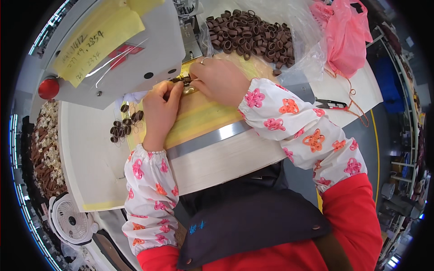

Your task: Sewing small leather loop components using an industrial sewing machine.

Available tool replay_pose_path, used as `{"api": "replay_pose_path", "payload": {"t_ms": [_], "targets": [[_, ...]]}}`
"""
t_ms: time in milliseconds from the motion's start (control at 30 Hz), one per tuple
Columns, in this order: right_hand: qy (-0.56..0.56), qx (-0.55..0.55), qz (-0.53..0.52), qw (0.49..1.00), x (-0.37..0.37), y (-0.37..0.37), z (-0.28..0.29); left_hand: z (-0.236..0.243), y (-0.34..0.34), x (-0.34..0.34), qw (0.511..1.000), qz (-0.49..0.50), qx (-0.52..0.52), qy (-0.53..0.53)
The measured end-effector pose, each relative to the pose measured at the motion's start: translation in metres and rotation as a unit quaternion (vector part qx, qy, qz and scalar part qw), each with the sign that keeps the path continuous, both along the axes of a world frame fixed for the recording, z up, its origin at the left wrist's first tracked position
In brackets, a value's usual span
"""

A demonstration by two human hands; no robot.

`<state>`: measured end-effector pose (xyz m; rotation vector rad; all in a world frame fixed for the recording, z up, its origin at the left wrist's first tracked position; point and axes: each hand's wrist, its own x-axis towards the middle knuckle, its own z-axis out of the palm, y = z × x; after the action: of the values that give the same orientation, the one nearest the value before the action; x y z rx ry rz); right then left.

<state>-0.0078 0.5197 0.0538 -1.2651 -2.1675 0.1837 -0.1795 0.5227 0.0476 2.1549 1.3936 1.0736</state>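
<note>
Under the head of a grey sewing machine [162,49], my left hand [160,110] and my right hand [221,81] meet fingertip to fingertip. Between them is a small dark brown loop [184,80], pinched from both sides; the fingers and the machine partly cover it. On the right hand, thumb and forefinger are pressed together close to the needle area. Left of my left wrist lies a small cluster of brown loops [121,128] with loose threads. A large heap of similar brown loops [251,36] rests on clear plastic beyond my right hand.
Thread snips [332,104] on an orange cord lie right of my right sleeve. Behind them sits a pink plastic bag [348,40]. A metal strip [208,139] crosses the yellow-taped table [212,162]. A red button [48,88] juts from the machine; a white fan [72,219] stands lower left.
</note>
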Motion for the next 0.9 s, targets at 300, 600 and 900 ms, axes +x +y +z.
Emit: {"api": "replay_pose_path", "payload": {"t_ms": [300, 600, 900], "targets": [[-0.071, 0.092, -0.187, 0.975, 0.089, 0.028, 0.035, -0.009, -0.032, -0.094, 0.982, 0.118, 0.085, 0.124], [-0.144, 0.005, -0.188, 0.972, 0.141, 0.059, 0.029, 0.009, -0.035, -0.036, 0.978, 0.027, 0.125, 0.162], [0.038, -0.006, -0.070, 0.997, 0.075, 0.018, 0.052, -0.020, -0.010, 0.003, 0.989, 0.050, 0.097, 0.096]]}}
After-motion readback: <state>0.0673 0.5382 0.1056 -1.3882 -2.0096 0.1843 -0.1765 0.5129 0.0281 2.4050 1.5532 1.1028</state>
